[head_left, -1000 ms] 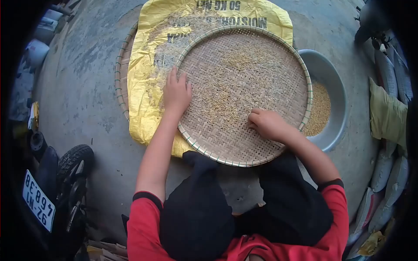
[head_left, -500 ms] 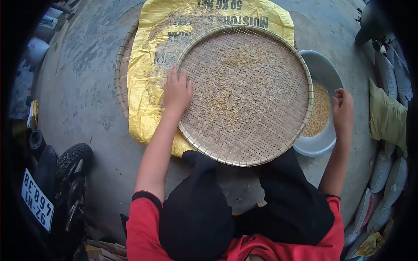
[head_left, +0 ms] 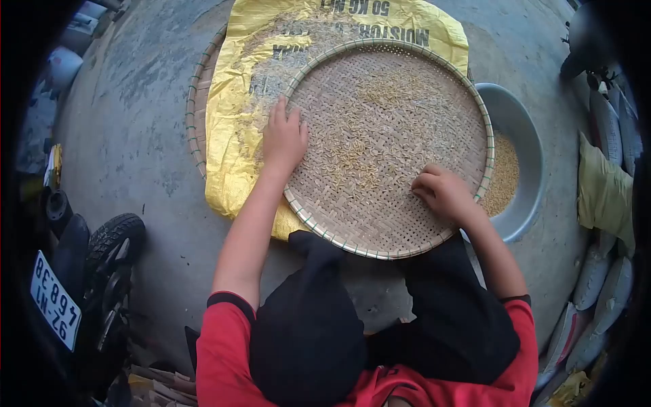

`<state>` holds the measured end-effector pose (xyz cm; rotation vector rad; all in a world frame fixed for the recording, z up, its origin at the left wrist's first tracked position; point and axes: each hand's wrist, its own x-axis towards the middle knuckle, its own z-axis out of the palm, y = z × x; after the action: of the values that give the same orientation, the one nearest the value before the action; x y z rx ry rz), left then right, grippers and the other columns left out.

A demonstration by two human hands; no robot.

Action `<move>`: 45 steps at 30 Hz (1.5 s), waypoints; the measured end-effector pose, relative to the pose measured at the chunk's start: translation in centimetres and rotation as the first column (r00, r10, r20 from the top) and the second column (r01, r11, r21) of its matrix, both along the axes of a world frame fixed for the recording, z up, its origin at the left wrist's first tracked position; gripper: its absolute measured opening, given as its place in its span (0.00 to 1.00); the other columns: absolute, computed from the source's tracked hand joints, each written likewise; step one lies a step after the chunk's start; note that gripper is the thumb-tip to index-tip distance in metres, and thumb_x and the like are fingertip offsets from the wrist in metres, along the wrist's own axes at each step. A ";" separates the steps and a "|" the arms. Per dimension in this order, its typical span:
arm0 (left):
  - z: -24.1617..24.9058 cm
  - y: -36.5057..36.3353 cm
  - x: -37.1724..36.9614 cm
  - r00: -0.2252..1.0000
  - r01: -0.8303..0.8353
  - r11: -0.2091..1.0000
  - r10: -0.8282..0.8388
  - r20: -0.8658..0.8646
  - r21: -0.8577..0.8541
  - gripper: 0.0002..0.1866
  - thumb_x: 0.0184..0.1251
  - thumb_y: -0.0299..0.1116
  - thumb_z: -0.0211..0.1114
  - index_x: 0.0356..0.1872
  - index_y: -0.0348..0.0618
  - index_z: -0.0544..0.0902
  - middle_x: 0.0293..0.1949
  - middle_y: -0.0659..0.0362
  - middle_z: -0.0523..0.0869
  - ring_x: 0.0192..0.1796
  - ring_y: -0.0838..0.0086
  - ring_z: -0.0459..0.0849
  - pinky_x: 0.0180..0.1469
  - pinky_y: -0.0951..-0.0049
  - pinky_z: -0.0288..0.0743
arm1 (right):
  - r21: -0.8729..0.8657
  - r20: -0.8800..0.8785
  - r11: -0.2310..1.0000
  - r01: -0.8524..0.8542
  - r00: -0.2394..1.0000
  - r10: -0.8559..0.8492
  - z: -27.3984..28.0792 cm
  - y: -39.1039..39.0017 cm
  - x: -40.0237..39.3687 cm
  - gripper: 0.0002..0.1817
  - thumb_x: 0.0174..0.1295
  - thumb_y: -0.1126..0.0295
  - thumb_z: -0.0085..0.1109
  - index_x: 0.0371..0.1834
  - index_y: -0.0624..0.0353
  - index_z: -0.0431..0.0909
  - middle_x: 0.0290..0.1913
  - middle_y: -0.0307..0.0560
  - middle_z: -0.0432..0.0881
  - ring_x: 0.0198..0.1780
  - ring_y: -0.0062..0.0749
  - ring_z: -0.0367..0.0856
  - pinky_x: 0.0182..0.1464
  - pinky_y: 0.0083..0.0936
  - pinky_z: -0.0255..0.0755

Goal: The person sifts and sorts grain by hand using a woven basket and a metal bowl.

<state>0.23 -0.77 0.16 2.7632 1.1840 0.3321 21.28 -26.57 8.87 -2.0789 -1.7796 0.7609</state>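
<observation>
A round woven bamboo winnowing tray [head_left: 380, 224] rests before my knees, with loose yellow-brown grains [head_left: 356, 159] scattered over it. At its left rim lies my left hand [head_left: 283, 138], fingers stretched out and a little apart, touching the edge. My right hand [head_left: 442, 192] is over the tray's right half, its fingers curled together and pointing down at the weave. Whatever sits between those fingertips is too small to make out. Right of the tray stands a grey basin [head_left: 531, 197] holding a heap of similar grain [head_left: 503, 173].
Under the tray is a yellow sack [head_left: 227, 163] strewn with chaff, partly covering a second woven tray [head_left: 196, 129]. A motorbike wheel [head_left: 119, 247] and number plate [head_left: 56, 300] are at the left. Several filled sacks [head_left: 597, 271] line the right side.
My right hand has moved left from beside the basin to over the tray, and its fingers have curled. My left hand stays at the rim. The view has shifted slightly.
</observation>
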 end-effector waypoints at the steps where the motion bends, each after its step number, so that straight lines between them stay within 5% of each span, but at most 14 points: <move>1: 0.0 0.0 0.0 1.000 0.010 1.000 -0.010 0.002 -0.001 0.20 0.64 0.38 0.56 0.55 0.42 0.74 0.67 0.43 0.61 0.68 0.52 0.61 0.65 0.57 0.61 | 0.005 0.020 1.000 0.010 1.000 -0.010 -0.2 -0.1 -0.2 0.05 0.56 0.68 0.59 0.33 0.55 0.79 0.36 0.44 0.76 0.40 0.43 0.77 0.41 0.35 0.72; 15: 0.4 -0.1 0.0 1.000 0.005 1.000 -0.005 -0.003 -0.007 0.21 0.64 0.38 0.56 0.56 0.41 0.74 0.67 0.43 0.61 0.68 0.51 0.62 0.65 0.56 0.61 | 0.142 0.133 0.990 0.023 0.990 -0.042 -0.6 -0.7 -0.1 0.04 0.57 0.70 0.56 0.33 0.57 0.76 0.34 0.45 0.74 0.35 0.44 0.76 0.36 0.36 0.72; 19: 0.5 -0.2 0.0 1.000 0.012 1.000 -0.012 -0.001 -0.007 0.21 0.64 0.38 0.56 0.56 0.42 0.74 0.67 0.43 0.61 0.68 0.51 0.62 0.65 0.56 0.61 | 0.414 0.061 0.808 0.420 0.872 -0.485 3.1 -3.1 4.2 0.03 0.57 0.77 0.57 0.34 0.61 0.75 0.33 0.46 0.75 0.31 0.37 0.75 0.35 0.29 0.70; 21: 0.6 -0.2 0.1 1.000 0.004 1.000 -0.004 -0.003 -0.023 0.21 0.64 0.38 0.56 0.56 0.42 0.74 0.67 0.43 0.61 0.68 0.51 0.62 0.65 0.56 0.61 | 0.458 0.246 0.750 0.478 0.742 -0.623 3.4 -5.6 7.7 0.05 0.57 0.77 0.58 0.36 0.63 0.74 0.32 0.46 0.74 0.30 0.32 0.73 0.35 0.28 0.70; 24: 0.2 -0.1 0.0 1.000 -0.002 1.000 0.002 -0.003 -0.016 0.21 0.64 0.39 0.56 0.56 0.42 0.74 0.67 0.43 0.62 0.68 0.51 0.62 0.65 0.57 0.61 | 0.391 0.269 0.680 0.621 0.629 -0.729 3.3 -7.4 8.6 0.07 0.57 0.76 0.59 0.37 0.62 0.74 0.32 0.46 0.73 0.30 0.33 0.73 0.35 0.27 0.69; 29: 0.3 -0.1 0.1 1.000 0.005 1.000 -0.005 -0.004 0.004 0.20 0.64 0.38 0.56 0.56 0.42 0.74 0.66 0.44 0.63 0.67 0.51 0.63 0.65 0.56 0.61 | 0.094 -0.028 0.935 0.341 0.940 -0.340 3.5 -3.4 2.8 0.09 0.55 0.72 0.62 0.38 0.59 0.75 0.35 0.46 0.73 0.34 0.38 0.75 0.37 0.30 0.71; 35: 0.3 -0.1 0.1 1.000 0.010 1.000 -0.010 -0.012 0.004 0.20 0.63 0.38 0.56 0.55 0.42 0.74 0.66 0.44 0.62 0.67 0.51 0.63 0.65 0.56 0.61 | -0.041 0.016 0.974 0.225 0.974 -0.224 0.8 -0.8 0.3 0.13 0.51 0.67 0.67 0.38 0.56 0.76 0.37 0.45 0.74 0.37 0.38 0.78 0.40 0.31 0.72; 45: 0.0 0.0 0.0 1.000 0.011 1.000 -0.011 0.002 0.003 0.20 0.64 0.39 0.56 0.55 0.42 0.74 0.67 0.44 0.61 0.68 0.52 0.62 0.64 0.56 0.62 | 0.023 0.034 0.985 0.169 0.985 -0.170 -0.9 -0.2 0.3 0.07 0.55 0.66 0.60 0.33 0.56 0.78 0.36 0.46 0.75 0.40 0.44 0.78 0.41 0.37 0.72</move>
<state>0.23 -0.73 0.15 2.7704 1.1691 0.3360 21.57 -26.78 8.02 -2.2093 -1.5948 0.6591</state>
